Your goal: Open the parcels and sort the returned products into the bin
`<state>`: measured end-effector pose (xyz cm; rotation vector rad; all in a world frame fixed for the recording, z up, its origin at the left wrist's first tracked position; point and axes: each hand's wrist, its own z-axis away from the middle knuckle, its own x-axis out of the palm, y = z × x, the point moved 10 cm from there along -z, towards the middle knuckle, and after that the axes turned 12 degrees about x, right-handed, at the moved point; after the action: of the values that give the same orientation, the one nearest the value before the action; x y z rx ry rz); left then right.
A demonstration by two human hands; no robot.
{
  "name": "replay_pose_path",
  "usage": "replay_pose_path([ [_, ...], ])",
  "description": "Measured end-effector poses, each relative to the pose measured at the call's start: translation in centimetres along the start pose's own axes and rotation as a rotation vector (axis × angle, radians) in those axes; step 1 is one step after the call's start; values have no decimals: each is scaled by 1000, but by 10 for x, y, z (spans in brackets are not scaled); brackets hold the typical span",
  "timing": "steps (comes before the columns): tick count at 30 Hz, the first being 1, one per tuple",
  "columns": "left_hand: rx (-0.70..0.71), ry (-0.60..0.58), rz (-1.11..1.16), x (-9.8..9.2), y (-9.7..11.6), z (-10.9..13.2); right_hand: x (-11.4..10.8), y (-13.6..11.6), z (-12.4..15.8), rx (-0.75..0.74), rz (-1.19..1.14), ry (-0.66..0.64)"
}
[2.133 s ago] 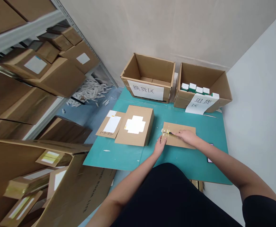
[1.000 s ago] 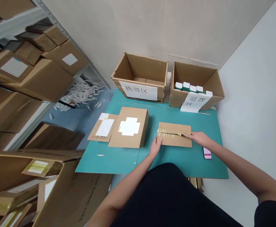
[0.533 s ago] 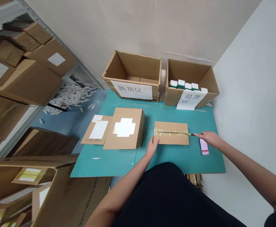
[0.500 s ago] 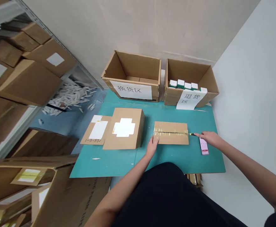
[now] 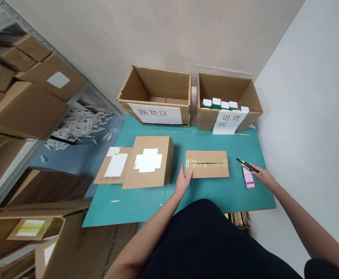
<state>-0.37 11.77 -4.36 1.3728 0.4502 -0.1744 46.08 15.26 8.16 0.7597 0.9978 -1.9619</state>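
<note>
At far left a shelf (image 5: pixel 26 28) carries several brown boxes (image 5: pixel 38 108); below it, one large carton (image 5: pixel 85 240) contains at least three parcels (image 5: pixel 31 228). On the green worktop (image 5: pixel 146 203) lies one piece of cardboard (image 5: pixel 103 170) with two white labels, and against its right edge one closed box (image 5: pixel 140 181) with a cross-shaped label. Behind stands the first of two open boxes (image 5: pixel 169 83), with one paper sign. Of the two hands, the left hand (image 5: pixel 183 183) reaches in from the near side, thumb and forefinger spread wide, thumb touching the near left corner of the single taped box (image 5: pixel 207 171), which lies on the worktop with a dark slit along its tape. Behind it, the second open box bears another sign and shows five small white-topped boxes (image 5: pixel 216 102). Further right, one phone (image 5: pixel 249 181) lies partly under one slanted cutter (image 5: pixel 249 167), which the right hand (image 5: pixel 264 177) grips by its near end, arm stretched out from the lower right
</note>
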Motion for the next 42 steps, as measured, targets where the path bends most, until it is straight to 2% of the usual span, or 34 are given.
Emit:
replay_pose_path([
  [4,316,-46,-329,-10,50,-12,32,3,-2,138,-395,-28],
  [7,538,-162,-559,4,88,-18,54,-6,-2,162,-534,-37],
  [10,601,-291,-710,24,105,-26,71,-16,-1,167,-576,-59],
  [15,565,-425,-743,41,98,-37,86,-23,0,175,-578,-89],
  [21,640,-493,-636,45,92,-28,91,-24,1,183,-615,-117],
  [28,656,-513,-612,48,93,-24,96,-23,3,171,-615,-99],
  [42,754,-521,-635,42,98,-14,99,-22,9,153,-599,-68],
])
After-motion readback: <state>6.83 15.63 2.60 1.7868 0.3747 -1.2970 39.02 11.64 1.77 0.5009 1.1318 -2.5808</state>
